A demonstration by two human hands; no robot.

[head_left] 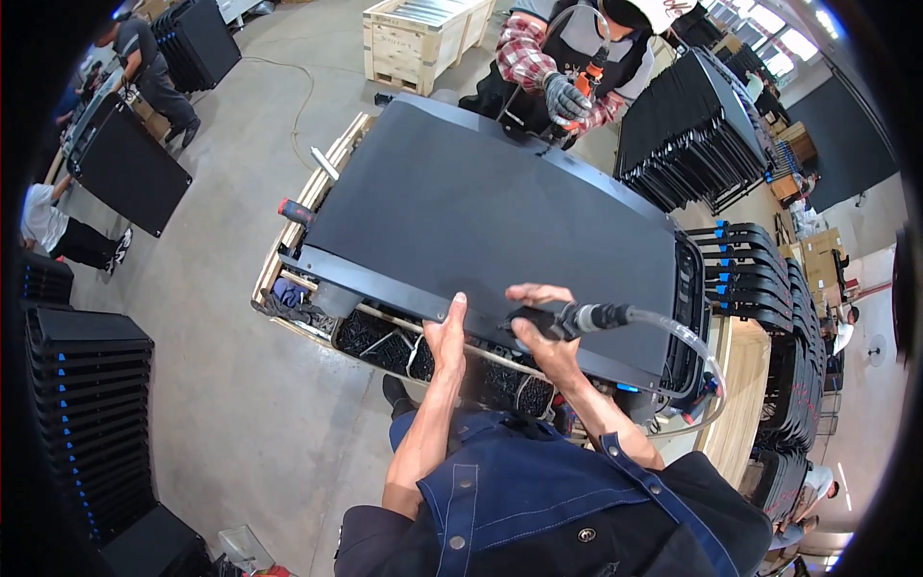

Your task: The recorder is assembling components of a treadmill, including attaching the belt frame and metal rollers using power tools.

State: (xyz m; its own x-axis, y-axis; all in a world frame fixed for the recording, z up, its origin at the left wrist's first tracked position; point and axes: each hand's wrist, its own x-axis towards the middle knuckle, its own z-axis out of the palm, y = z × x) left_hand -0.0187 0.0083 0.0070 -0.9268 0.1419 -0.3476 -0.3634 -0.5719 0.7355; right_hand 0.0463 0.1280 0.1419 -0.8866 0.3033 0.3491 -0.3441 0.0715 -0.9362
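Observation:
A wide black treadmill-like deck (500,221) lies before me, with a dark metal side rail (385,286) along its near edge. My right hand (553,351) is closed around a black air screwdriver (543,322), whose clear hose (687,337) curves away to the right. The tool is over the near rail; its tip is too blurred to place exactly. At the rail's near edge is my left hand (446,341), thumb stretched up beside a small screw head. Its other fingers are curled and mostly hidden, so what they hold does not show.
Opposite, a person with a gloved hand (567,99) holds an orange-and-black driver (588,85) at the far rail. Below the near edge are bins of black screws (385,346). A red-and-black tool (294,212) lies left. Stacked black frames (96,413) stand left, more panels (687,135) right.

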